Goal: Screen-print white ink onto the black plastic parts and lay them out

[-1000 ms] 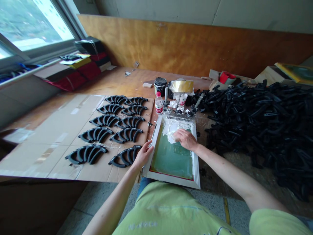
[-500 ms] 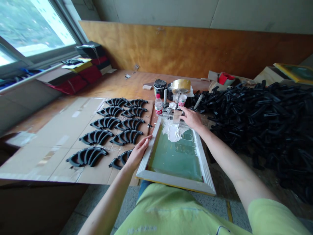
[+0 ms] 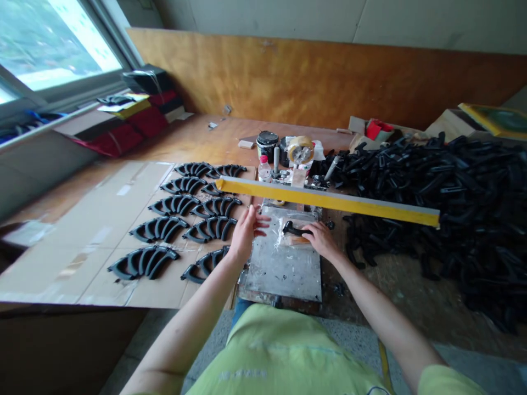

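Frame of grey bars with a yellow lower edge [image 3: 327, 203], lying flat half a second ago, has tipped up edge-on, baring the scuffed grey metal plate [image 3: 284, 274]; this seems to free access to the work. On the plate's far half lies a curved black plastic piece [image 3: 297, 230] over a tan pad [image 3: 293, 241]. The right hand [image 3: 322, 240] now meets the piece's right end; whether it grips or merely touches, I cannot tell. The left hand [image 3: 246, 233], off the frame, is wide and holds nothing, fingers spread near the plate's left edge. Hidden are the frame's green mesh and the lower part of the clear red-capped plastic bottle [image 3: 264, 170] behind it.
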### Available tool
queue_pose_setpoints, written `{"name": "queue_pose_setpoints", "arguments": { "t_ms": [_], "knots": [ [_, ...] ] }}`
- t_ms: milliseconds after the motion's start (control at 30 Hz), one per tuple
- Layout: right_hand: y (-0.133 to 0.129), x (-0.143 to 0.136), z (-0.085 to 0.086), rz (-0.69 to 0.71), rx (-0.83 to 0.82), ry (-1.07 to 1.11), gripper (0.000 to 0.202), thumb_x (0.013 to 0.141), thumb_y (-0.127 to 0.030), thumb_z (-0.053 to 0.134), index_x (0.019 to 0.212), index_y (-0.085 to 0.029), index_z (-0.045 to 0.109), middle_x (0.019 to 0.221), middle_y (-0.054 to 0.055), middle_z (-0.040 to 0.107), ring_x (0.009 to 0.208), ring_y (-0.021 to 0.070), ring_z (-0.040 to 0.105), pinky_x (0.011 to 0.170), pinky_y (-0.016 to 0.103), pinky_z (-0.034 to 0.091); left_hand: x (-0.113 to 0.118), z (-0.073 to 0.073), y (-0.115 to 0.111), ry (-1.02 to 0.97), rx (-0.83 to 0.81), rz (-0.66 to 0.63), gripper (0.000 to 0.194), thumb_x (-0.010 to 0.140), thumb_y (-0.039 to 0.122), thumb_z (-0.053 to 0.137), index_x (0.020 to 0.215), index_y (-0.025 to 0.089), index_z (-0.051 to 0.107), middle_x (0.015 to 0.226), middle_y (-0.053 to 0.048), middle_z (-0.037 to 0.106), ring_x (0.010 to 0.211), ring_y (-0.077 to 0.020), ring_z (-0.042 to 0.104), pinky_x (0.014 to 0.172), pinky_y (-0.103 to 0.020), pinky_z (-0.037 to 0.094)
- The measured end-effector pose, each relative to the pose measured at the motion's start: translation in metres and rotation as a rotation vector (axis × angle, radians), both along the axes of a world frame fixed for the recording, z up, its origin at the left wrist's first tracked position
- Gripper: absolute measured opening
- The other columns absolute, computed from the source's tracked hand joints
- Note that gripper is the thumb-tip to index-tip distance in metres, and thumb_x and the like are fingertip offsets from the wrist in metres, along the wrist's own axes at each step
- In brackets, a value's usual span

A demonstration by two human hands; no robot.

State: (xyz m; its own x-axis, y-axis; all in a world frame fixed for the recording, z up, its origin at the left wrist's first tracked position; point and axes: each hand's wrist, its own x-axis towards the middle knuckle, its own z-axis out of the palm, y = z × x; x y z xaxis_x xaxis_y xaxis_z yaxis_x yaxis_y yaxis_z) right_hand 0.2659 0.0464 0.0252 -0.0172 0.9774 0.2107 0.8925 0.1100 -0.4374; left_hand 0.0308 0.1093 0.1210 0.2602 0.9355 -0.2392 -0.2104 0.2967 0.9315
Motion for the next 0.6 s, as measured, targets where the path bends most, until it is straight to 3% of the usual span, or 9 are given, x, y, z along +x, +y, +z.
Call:
{"name": "queue_pose_setpoints", "arguments": {
  "t_ms": [67, 100, 167, 233, 300, 367, 433, 500, 600],
  "knots": [
    [-0.012, -0.030, 0.013, -0.016, 0.053, 0.006, 0.014, 0.088, -0.026, 0.058, 0.097, -0.020, 0.066, 0.095, 0.008, 0.064, 0.097, 0.0233, 0.055, 0.089, 0.038, 0.045, 0.000, -0.027, -0.030, 0.084, -0.215, -0.227, 0.058, 0.080, 0.061, 0.056, 0.114, 0.015, 0.056, 0.092, -0.012, 0.071, 0.069, -0.0176, 0.067, 0.049, -0.023, 0.048],
    [-0.017, -0.046, 0.019, 0.029, 0.077, 0.004, 0.015, 0.089, -0.026, 0.057, 0.099, -0.020, 0.066, 0.095, 0.009, 0.064, 0.097, 0.0233, 0.055, 0.089, 0.037, 0.045, -0.001, -0.040, -0.046, 0.098, -0.299, -0.281, 0.058, 0.079, 0.062, 0.056, 0.112, 0.015, 0.057, 0.094, -0.014, 0.071, 0.072, -0.0199, 0.068, 0.050, -0.025, 0.050],
    [-0.028, -0.070, 0.027, 0.266, 0.082, -0.023, 0.019, 0.091, -0.026, 0.053, 0.104, -0.023, 0.066, 0.095, 0.008, 0.065, 0.095, 0.0217, 0.057, 0.086, 0.035, 0.046, -0.007, -0.062, -0.071, 0.082, -0.399, -0.240, 0.053, 0.079, 0.062, 0.055, 0.104, 0.015, 0.058, 0.092, -0.014, 0.071, 0.077, -0.0223, 0.070, 0.054, -0.027, 0.051],
    [-0.036, -0.072, 0.029, 0.411, 0.050, -0.032, 0.023, 0.093, -0.025, 0.050, 0.109, -0.025, 0.066, 0.097, 0.006, 0.067, 0.092, 0.0192, 0.060, 0.084, 0.031, 0.047, -0.025, -0.081, -0.086, 0.078, -0.421, -0.095, 0.048, 0.080, 0.061, 0.055, 0.092, 0.015, 0.058, 0.085, -0.012, 0.071, 0.076, -0.0217, 0.070, 0.055, -0.026, 0.051],
    [-0.044, -0.045, 0.025, 0.279, -0.025, -0.049, 0.026, 0.094, -0.024, 0.046, 0.111, -0.025, 0.066, 0.100, 0.007, 0.070, 0.090, 0.0184, 0.064, 0.081, 0.030, 0.048, -0.056, -0.097, -0.091, 0.129, -0.407, 0.064, 0.046, 0.080, 0.060, 0.054, 0.087, 0.015, 0.057, 0.080, -0.010, 0.071, 0.072, -0.0202, 0.070, 0.055, -0.025, 0.050],
    [-0.049, 0.005, 0.013, -0.067, -0.183, -0.159, 0.027, 0.094, -0.023, 0.043, 0.107, -0.022, 0.067, 0.098, 0.011, 0.071, 0.086, 0.0215, 0.066, 0.075, 0.031, 0.049, -0.100, -0.113, -0.092, 0.229, -0.383, 0.248, 0.045, 0.081, 0.060, 0.051, 0.088, 0.015, 0.055, 0.078, -0.009, 0.072, 0.067, -0.0189, 0.069, 0.054, -0.025, 0.050],
    [-0.052, 0.059, -0.005, -0.349, -0.452, -0.317, 0.027, 0.092, -0.025, 0.043, 0.106, -0.019, 0.066, 0.083, 0.016, 0.071, 0.076, 0.0270, 0.068, 0.066, 0.036, 0.049, -0.146, -0.128, -0.095, 0.371, -0.394, 0.431, 0.044, 0.084, 0.058, 0.046, 0.088, 0.015, 0.055, 0.075, -0.009, 0.071, 0.062, -0.0176, 0.067, 0.052, -0.025, 0.049],
    [-0.055, 0.100, -0.026, -0.468, -0.646, -0.379, 0.028, 0.088, -0.028, 0.050, 0.110, -0.017, 0.064, 0.080, 0.020, 0.070, 0.076, 0.0322, 0.068, 0.063, 0.039, 0.049, -0.184, -0.142, -0.099, 0.548, -0.459, 0.517, 0.046, 0.086, 0.057, 0.038, 0.084, 0.015, 0.056, 0.073, -0.010, 0.070, 0.058, -0.0169, 0.065, 0.050, -0.026, 0.049],
    [-0.060, 0.128, -0.050, -0.543, -0.705, -0.371, 0.043, 0.083, -0.029, 0.056, 0.124, -0.016, 0.054, 0.084, 0.022, 0.069, 0.079, 0.0343, 0.068, 0.064, 0.041, 0.049, -0.216, -0.158, -0.099, 0.732, -0.548, 0.479, 0.050, 0.086, 0.058, 0.032, 0.075, 0.015, 0.056, 0.067, -0.012, 0.068, 0.054, -0.0175, 0.063, 0.050, -0.028, 0.050]
  ]
}}
